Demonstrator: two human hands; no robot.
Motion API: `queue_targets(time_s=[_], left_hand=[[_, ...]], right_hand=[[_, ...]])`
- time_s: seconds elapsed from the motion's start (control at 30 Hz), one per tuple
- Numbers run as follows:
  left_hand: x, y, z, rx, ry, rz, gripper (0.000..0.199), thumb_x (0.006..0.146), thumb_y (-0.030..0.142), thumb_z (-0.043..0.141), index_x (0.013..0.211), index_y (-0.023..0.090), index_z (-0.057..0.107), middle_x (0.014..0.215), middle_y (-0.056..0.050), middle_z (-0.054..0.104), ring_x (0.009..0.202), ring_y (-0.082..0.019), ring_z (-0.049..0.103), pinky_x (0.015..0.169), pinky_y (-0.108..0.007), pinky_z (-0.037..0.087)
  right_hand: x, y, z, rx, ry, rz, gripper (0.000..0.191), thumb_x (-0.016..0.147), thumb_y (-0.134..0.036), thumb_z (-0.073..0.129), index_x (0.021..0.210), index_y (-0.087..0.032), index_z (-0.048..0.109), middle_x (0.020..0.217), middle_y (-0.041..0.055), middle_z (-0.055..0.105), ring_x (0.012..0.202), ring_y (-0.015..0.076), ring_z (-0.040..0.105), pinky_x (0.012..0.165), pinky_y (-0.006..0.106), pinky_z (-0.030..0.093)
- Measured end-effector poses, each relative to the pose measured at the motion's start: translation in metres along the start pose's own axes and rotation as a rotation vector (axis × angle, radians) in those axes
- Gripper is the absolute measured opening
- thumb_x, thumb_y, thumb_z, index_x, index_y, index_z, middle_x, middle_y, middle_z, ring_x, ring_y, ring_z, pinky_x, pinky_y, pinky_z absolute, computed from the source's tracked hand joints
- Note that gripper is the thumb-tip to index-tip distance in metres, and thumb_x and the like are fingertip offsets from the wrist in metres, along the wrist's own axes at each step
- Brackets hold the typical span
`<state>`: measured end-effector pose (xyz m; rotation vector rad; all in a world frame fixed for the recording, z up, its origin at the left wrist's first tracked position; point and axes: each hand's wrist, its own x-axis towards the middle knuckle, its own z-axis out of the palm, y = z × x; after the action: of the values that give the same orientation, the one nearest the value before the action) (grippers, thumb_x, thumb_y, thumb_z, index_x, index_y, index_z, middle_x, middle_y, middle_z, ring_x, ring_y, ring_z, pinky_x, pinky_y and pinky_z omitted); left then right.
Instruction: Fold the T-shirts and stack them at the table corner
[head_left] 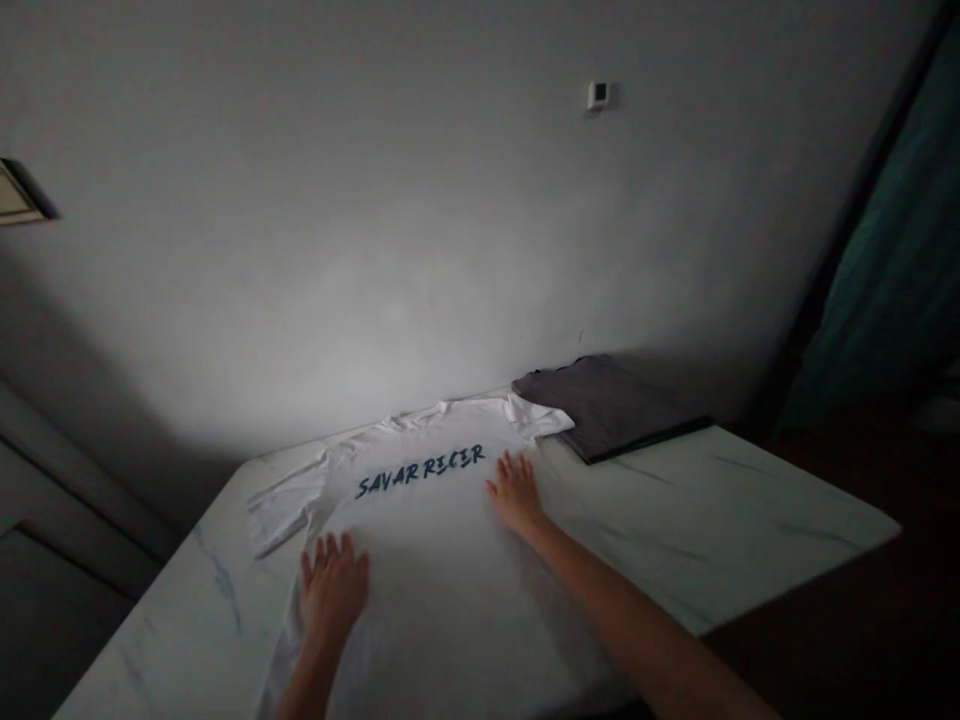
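A white T-shirt (427, 560) with dark lettering across its chest lies spread on the marble-patterned table. Its collar points to the wall, and both sleeves stick out sideways. My left hand (334, 585) rests on the shirt's left side, below that sleeve, with the fingers apart. Higher up, near the end of the lettering, my right hand (516, 492) lies flat on the right side of the shirt, fingers spread. Neither hand grips the cloth. The shirt's lower end runs toward me and is partly hidden by my right forearm.
A folded dark grey garment (607, 405) lies at the table's back right, touching the shirt's right sleeve. The marble-patterned table (757, 510) stands against a grey wall (390, 220). A small white device (598, 96) hangs on the wall. A green curtain (885, 270) is at the right.
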<state>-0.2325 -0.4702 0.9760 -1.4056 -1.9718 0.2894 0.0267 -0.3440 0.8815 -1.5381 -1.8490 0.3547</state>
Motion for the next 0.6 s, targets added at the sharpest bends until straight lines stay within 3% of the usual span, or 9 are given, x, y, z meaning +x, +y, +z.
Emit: queue_targets(time_s=[0.07,0.13,0.23,0.33,0.47,0.53,0.6], left_hand=[[0.000,0.042,-0.012,-0.097,0.037,0.158,0.053,0.092,0.021,0.030,0.142,0.009,0.043,0.149,-0.018,0.042,0.139,-0.032,0.039,0.112,-0.052,0.035],[-0.004,0.072,-0.011,-0.178,0.065,0.267,0.056,0.090,0.013,0.029,0.144,0.015,0.041,0.151,-0.013,0.040,0.139,-0.028,0.039,0.110,-0.045,0.041],[-0.019,0.079,0.000,-0.193,0.127,0.283,0.054,0.092,0.015,0.027,0.145,0.019,0.039,0.151,-0.011,0.040,0.140,-0.028,0.038,0.110,-0.048,0.040],[-0.043,0.052,0.007,-0.178,0.131,0.283,0.051,0.096,0.028,0.028,0.147,0.025,0.030,0.155,-0.008,0.033,0.143,-0.029,0.032,0.111,-0.055,0.036],[-0.087,-0.008,0.016,-0.160,0.028,0.262,0.054,0.095,0.035,0.029,0.149,0.027,0.028,0.157,-0.004,0.027,0.145,-0.027,0.025,0.114,-0.054,0.033],[-0.115,-0.044,0.031,-0.154,0.028,0.281,0.054,0.092,0.032,0.032,0.147,0.031,0.034,0.156,-0.001,0.030,0.146,-0.027,0.023,0.114,-0.055,0.034],[-0.143,-0.079,0.051,-0.145,0.063,0.344,0.055,0.086,0.029,0.039,0.140,0.043,0.042,0.152,0.006,0.039,0.147,-0.025,0.019,0.113,-0.056,0.035]], right_hand=[[-0.020,-0.052,0.011,0.126,-0.080,-0.137,0.052,0.096,-0.027,0.040,0.143,-0.006,0.045,0.154,0.0175,0.032,0.144,0.0308,0.025,0.118,0.046,0.021],[-0.042,-0.089,0.020,0.239,-0.120,-0.243,0.049,0.098,-0.020,0.030,0.144,-0.010,0.043,0.154,0.0130,0.035,0.144,0.0245,0.028,0.117,0.043,0.024],[-0.069,-0.096,0.020,0.289,-0.123,-0.313,0.049,0.100,-0.025,0.029,0.145,-0.014,0.042,0.154,0.0110,0.035,0.144,0.0231,0.026,0.119,0.045,0.020],[-0.086,-0.055,0.005,0.220,-0.123,-0.330,0.053,0.099,-0.035,0.035,0.148,-0.015,0.038,0.156,0.0092,0.029,0.145,0.0256,0.022,0.120,0.047,0.017],[-0.106,0.023,-0.011,0.065,-0.090,-0.244,0.059,0.097,-0.041,0.036,0.149,-0.012,0.036,0.157,0.0103,0.028,0.145,0.0263,0.023,0.119,0.046,0.020],[-0.120,0.062,-0.011,-0.003,-0.020,-0.202,0.062,0.097,-0.046,0.035,0.148,-0.010,0.037,0.156,0.0121,0.030,0.145,0.0264,0.024,0.119,0.046,0.022],[-0.135,0.095,-0.007,-0.050,0.063,-0.175,0.065,0.097,-0.050,0.032,0.147,-0.009,0.039,0.155,0.0139,0.032,0.144,0.0262,0.027,0.118,0.046,0.024]])
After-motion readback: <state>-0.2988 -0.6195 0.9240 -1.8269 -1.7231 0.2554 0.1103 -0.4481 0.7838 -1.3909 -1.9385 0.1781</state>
